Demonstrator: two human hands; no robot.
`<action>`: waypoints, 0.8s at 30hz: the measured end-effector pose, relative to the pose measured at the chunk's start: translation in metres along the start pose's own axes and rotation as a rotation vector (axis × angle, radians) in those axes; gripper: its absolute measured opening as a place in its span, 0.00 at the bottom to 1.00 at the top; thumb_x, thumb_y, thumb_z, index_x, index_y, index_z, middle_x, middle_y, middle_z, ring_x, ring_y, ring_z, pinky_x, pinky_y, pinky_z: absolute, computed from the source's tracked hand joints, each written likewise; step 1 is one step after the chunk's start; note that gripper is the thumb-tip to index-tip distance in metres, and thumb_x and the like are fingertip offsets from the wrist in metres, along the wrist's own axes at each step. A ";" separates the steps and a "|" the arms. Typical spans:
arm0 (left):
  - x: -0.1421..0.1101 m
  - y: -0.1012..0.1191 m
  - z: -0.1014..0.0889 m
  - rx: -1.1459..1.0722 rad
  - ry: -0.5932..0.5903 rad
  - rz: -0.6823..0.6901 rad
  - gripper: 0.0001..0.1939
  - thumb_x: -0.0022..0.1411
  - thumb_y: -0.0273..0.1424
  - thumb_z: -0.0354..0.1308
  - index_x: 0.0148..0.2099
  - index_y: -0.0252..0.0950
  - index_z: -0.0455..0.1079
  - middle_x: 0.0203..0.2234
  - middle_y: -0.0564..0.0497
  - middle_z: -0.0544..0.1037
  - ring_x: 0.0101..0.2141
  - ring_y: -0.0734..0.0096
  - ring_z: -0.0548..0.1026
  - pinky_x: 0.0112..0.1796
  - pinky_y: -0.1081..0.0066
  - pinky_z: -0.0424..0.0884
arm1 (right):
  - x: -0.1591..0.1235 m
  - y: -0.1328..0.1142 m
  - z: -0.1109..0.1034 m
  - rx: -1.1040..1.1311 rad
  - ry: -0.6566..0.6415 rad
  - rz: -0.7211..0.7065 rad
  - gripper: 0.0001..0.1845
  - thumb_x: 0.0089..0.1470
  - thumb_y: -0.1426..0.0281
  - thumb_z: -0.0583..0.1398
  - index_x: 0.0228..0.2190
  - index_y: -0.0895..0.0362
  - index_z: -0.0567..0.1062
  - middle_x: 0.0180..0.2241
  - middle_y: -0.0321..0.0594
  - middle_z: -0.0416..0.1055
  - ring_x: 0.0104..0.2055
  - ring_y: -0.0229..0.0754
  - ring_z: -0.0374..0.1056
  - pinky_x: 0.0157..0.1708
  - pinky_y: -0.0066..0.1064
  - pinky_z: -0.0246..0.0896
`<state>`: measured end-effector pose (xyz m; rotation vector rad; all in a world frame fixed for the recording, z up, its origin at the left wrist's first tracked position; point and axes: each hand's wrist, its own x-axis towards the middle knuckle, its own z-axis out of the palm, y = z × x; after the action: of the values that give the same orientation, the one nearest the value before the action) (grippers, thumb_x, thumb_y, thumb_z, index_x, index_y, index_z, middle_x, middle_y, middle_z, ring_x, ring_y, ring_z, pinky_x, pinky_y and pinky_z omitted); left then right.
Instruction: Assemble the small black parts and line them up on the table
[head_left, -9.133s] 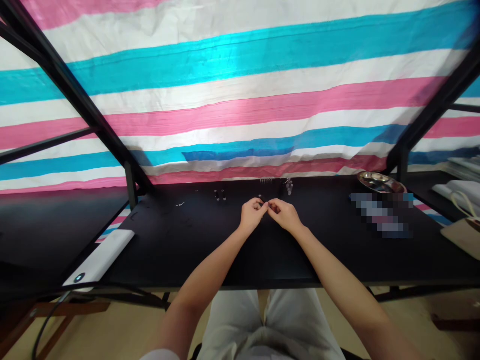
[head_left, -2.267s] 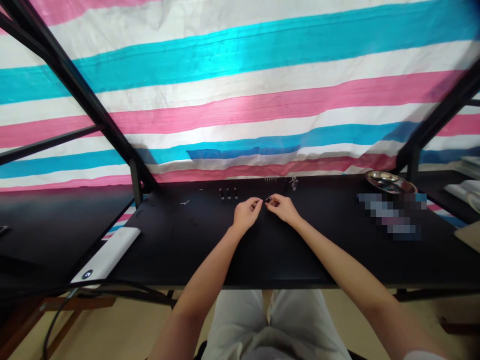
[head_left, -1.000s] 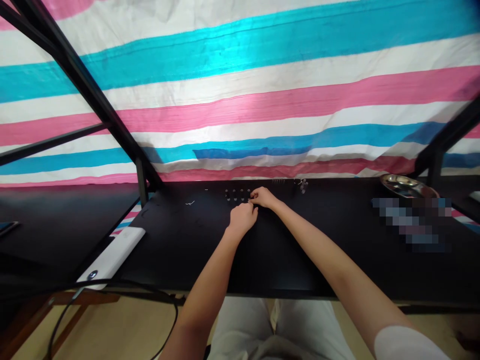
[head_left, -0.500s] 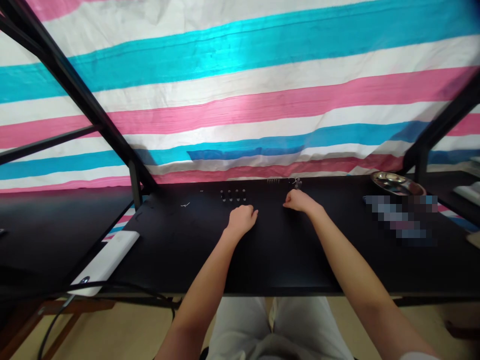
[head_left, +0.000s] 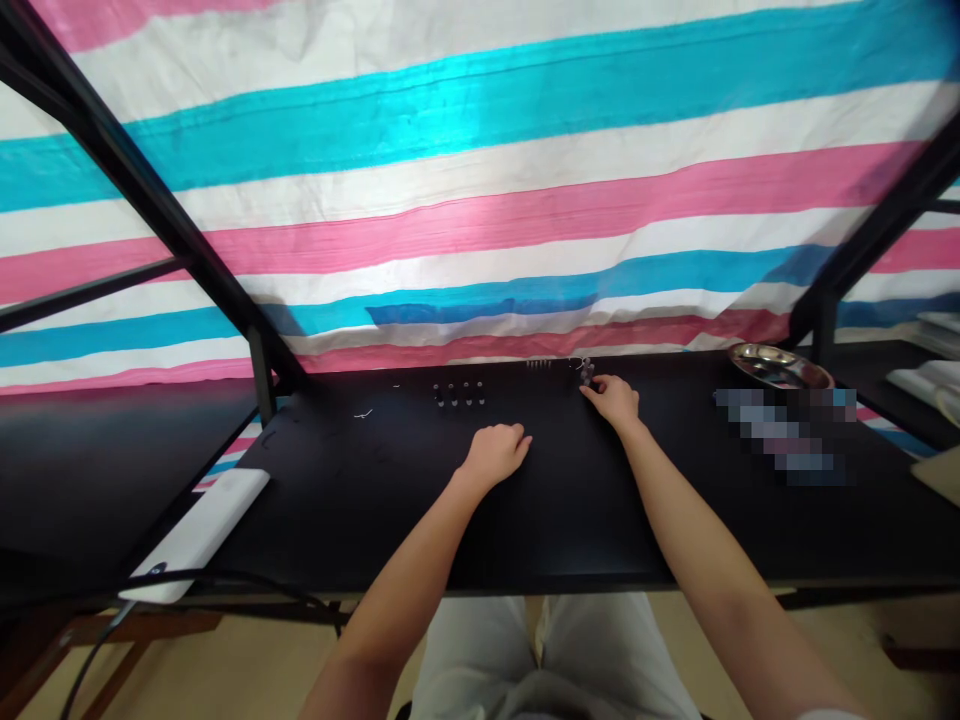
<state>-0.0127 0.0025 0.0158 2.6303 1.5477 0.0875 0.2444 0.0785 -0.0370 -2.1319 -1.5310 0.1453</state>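
My left hand (head_left: 495, 453) rests on the black tabletop with its fingers curled under and the thumb out to the right. I can see nothing sticking out of it. My right hand (head_left: 613, 402) is farther back and to the right, its thumb and forefinger pinching at the near edge of a cluster of small grey pieces (head_left: 587, 370). The exact kind of these pieces is too small to tell. Behind and left of my left hand, several small dark cylinders with pale ends (head_left: 454, 394) stand in a row. Several thin silvery pieces, perhaps screws (head_left: 538, 364), line the back edge.
A shiny round metal dish (head_left: 780, 368) sits at the back right, beside a blurred-out item (head_left: 784, 435). On the left lies a white power bank (head_left: 199, 535) with a black cable. Bits of white thread (head_left: 363, 414) lie on the table (head_left: 570, 520). A striped sheet hangs behind.
Another dark cylinder has joined the row, which has grown from two over these frames. My right hand has moved from the row rightward to the grey cluster; my left hand has drawn nearer me.
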 end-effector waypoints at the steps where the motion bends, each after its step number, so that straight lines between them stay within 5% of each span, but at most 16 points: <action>1: 0.000 0.001 0.001 -0.001 0.000 0.015 0.18 0.64 0.40 0.40 0.39 0.37 0.67 0.31 0.46 0.75 0.34 0.63 0.74 0.35 0.67 0.67 | 0.000 -0.001 0.002 -0.006 0.017 -0.001 0.21 0.46 0.56 0.58 0.39 0.54 0.74 0.35 0.41 0.72 0.39 0.45 0.66 0.35 0.33 0.55; 10: 0.006 0.029 0.016 0.026 0.132 0.190 0.16 0.65 0.34 0.38 0.39 0.35 0.66 0.38 0.44 0.71 0.41 0.63 0.69 0.40 0.66 0.65 | 0.003 -0.005 0.002 0.042 0.028 0.016 0.11 0.47 0.60 0.57 0.30 0.52 0.75 0.29 0.36 0.72 0.35 0.42 0.67 0.33 0.30 0.52; 14: 0.016 0.042 0.025 -0.049 0.175 0.274 0.18 0.64 0.34 0.39 0.52 0.34 0.61 0.48 0.44 0.68 0.48 0.63 0.65 0.48 0.63 0.60 | 0.001 -0.004 0.001 0.057 0.015 0.006 0.11 0.48 0.60 0.57 0.30 0.52 0.75 0.28 0.36 0.72 0.34 0.41 0.67 0.32 0.30 0.51; 19: 0.050 0.044 0.035 -0.157 0.153 0.198 0.30 0.63 0.39 0.41 0.65 0.39 0.39 0.63 0.46 0.46 0.61 0.60 0.46 0.57 0.57 0.48 | 0.000 -0.004 0.001 0.058 0.019 -0.005 0.10 0.48 0.61 0.57 0.29 0.53 0.74 0.29 0.37 0.73 0.35 0.42 0.67 0.33 0.31 0.52; 24: 0.090 0.043 0.037 -0.159 0.146 0.210 0.31 0.62 0.42 0.42 0.65 0.45 0.38 0.64 0.51 0.33 0.62 0.58 0.33 0.57 0.49 0.40 | 0.000 -0.005 0.000 0.078 0.018 -0.001 0.10 0.48 0.62 0.57 0.30 0.53 0.74 0.30 0.37 0.73 0.35 0.42 0.68 0.34 0.30 0.53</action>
<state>0.0723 0.0586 -0.0164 2.6994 1.2364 0.4081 0.2403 0.0800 -0.0349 -2.0660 -1.4922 0.1815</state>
